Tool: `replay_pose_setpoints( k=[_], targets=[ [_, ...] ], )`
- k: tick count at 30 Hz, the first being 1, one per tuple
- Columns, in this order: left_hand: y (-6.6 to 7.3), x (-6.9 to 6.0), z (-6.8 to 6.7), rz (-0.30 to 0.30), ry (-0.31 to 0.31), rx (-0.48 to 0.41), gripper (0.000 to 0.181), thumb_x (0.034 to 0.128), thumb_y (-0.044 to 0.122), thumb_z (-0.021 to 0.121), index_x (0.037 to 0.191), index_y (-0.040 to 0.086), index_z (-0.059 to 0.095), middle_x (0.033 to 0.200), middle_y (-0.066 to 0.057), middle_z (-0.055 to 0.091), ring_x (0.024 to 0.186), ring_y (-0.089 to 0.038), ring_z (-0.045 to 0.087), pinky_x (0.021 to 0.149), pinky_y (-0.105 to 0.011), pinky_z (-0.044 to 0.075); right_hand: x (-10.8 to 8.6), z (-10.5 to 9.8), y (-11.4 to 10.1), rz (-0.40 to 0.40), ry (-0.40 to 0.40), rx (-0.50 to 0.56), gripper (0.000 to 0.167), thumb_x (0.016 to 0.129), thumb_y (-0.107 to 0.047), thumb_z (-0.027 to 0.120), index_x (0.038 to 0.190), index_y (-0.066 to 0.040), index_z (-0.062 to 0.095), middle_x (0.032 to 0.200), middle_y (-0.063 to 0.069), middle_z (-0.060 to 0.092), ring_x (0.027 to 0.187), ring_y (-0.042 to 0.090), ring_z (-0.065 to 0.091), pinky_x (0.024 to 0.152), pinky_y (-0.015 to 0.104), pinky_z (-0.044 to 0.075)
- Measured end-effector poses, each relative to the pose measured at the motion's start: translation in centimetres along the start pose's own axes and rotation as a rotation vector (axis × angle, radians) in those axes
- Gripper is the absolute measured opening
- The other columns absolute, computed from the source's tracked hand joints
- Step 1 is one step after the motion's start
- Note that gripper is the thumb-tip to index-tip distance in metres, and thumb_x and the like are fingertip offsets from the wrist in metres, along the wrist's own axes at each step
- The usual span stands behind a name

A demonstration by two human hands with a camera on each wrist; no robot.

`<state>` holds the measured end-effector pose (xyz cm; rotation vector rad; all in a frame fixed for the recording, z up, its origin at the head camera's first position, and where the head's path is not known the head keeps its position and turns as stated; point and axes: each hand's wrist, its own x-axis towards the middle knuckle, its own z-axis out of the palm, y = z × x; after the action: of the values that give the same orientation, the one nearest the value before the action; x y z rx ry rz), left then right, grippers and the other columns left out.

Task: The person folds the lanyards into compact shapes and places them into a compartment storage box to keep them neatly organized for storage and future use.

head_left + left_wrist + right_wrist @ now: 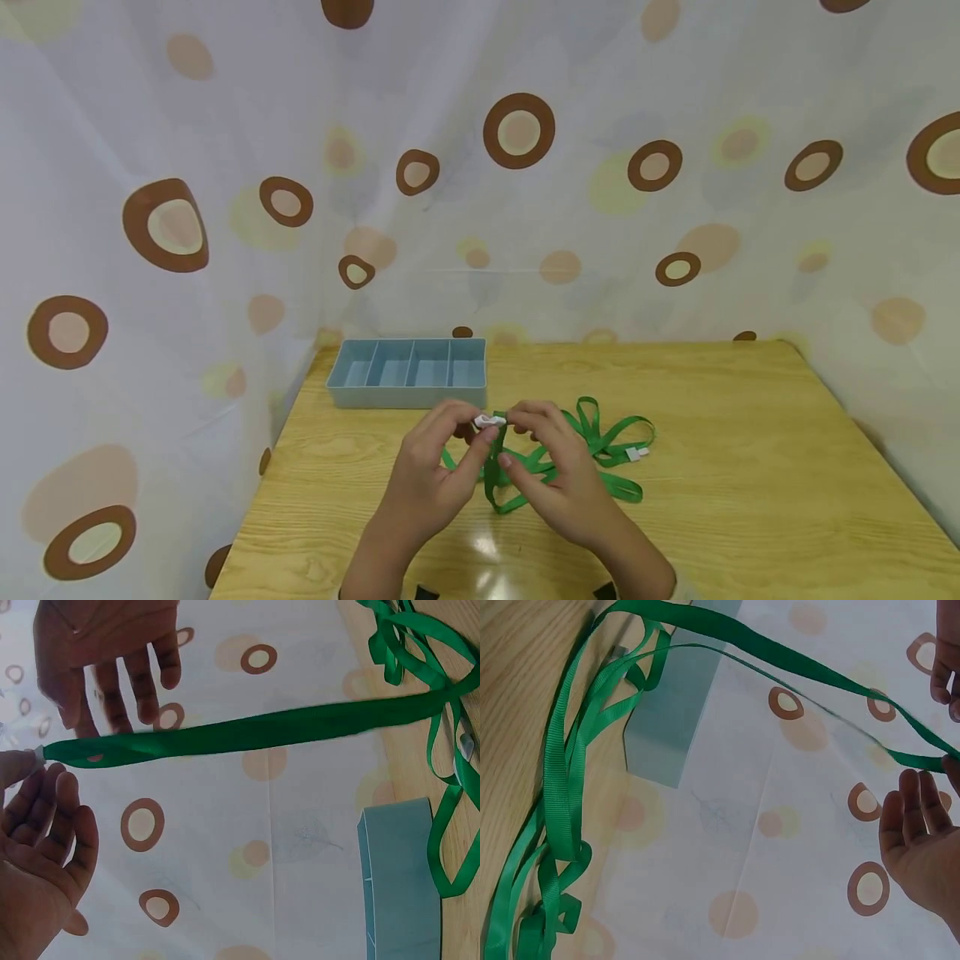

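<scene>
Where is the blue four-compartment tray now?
In the head view, the blue four-compartment tray sits left of centre, near the far left corner of the wooden table, beyond the left hand and in front of the patterned curtain.

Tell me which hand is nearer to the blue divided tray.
Left. In the head view, the left hand is in front of the blue divided tray, by its right end; the right hand is farther off, past that end.

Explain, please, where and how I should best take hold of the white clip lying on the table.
Probably pinch the white clip by its free end, coming from the person's right: that end juts beyond the green ribbon, towards bare table.
</scene>
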<state>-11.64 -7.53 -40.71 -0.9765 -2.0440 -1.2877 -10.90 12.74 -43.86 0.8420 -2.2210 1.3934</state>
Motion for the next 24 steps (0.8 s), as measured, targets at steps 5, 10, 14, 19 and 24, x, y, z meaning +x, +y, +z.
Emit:
replay_pose_setpoints(
  k=[5,10,14,19,24],
  targets=[
    [-0.08,-0.12,0.11,-0.006,-0.005,0.003,0.015,0.1017,0.004,0.07,0.113,0.013,0.067,0.107,0.002,0.07,0.091,-0.01,0.066,0.082,-0.024,0.06,0.19,0.0,-0.13,0.017,-0.023,-0.043,0.042,0.099,-0.008,0.075,0.139,-0.014,0.067,0.145,0.002,0.058,0.126,0.02,0.061,0.1,0.041,0.058],
    [-0.05,-0.08,0.29,-0.015,-0.013,-0.009,0.014,0.1027,0.005,0.069,0.113,0.014,0.067,0.106,0.002,0.069,0.091,-0.01,0.065,0.081,-0.025,0.059,0.41,0.2,0.07,-0.003,-0.018,-0.027,0.03,0.101,-0.005,0.072,0.128,-0.018,0.072,0.144,0.003,0.06,0.127,0.018,0.059,0.101,0.038,0.056],
    [-0.09,-0.05,0.29,-0.024,0.0,0.007,0.015,0.1036,0.003,0.067,0.115,0.012,0.066,0.105,0.001,0.07,0.09,-0.01,0.065,0.082,-0.026,0.058,0.49,0.41,0.23,-0.047,0.013,0.029,0.028,0.099,0.002,0.071,0.121,-0.015,0.074,0.127,0.003,0.071,0.118,0.018,0.065,0.098,0.032,0.057],
    [-0.42,0.04,0.04,-0.024,0.041,0.03,0.017,0.1025,-0.001,0.066,0.116,0.009,0.065,0.104,-0.001,0.071,0.088,-0.013,0.065,0.081,-0.028,0.058,0.36,0.24,0.22,-0.036,-0.008,0.119,0.029,0.103,0.007,0.06,0.12,-0.012,0.075,0.119,0.005,0.074,0.113,0.015,0.067,0.094,0.03,0.058],
    [-0.64,0.05,-0.03,-0.019,0.065,0.022,0.018,0.1013,-0.003,0.067,0.116,0.008,0.064,0.105,-0.002,0.072,0.089,-0.014,0.066,0.081,-0.028,0.058,0.21,-0.04,0.31,-0.002,-0.07,0.241,0.033,0.106,0.009,0.051,0.12,-0.007,0.077,0.126,0.012,0.069,0.121,0.014,0.063,0.096,0.031,0.059]
  ],
)
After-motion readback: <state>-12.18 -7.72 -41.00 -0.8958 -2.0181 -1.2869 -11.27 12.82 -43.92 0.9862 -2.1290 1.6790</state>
